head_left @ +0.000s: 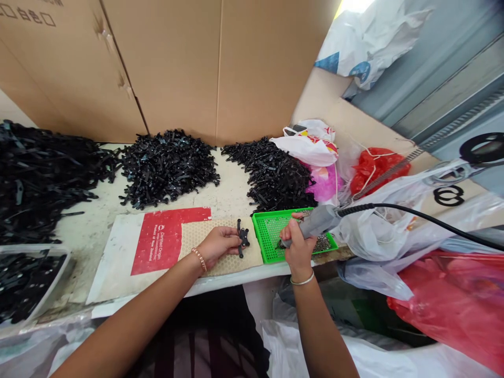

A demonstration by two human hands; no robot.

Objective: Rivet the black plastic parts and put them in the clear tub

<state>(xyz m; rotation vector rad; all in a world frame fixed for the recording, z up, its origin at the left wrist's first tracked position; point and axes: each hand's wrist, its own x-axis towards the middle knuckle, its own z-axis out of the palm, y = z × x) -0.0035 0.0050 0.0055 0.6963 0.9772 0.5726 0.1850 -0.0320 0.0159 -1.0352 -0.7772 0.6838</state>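
My left hand is closed on a small black plastic part and holds it on a beige honeycomb mat. My right hand grips a grey electric screwdriver, its tip pointing down-left into a green mesh tray. A small heap of metal screws lies in that tray, just right of my hand. A black cable runs from the screwdriver off to the right.
Heaps of black plastic parts lie along the back of the table, and more fill a clear bin at left. A red-and-white sheet lies under the mat. Cardboard boxes stand behind. Plastic bags crowd the right side.
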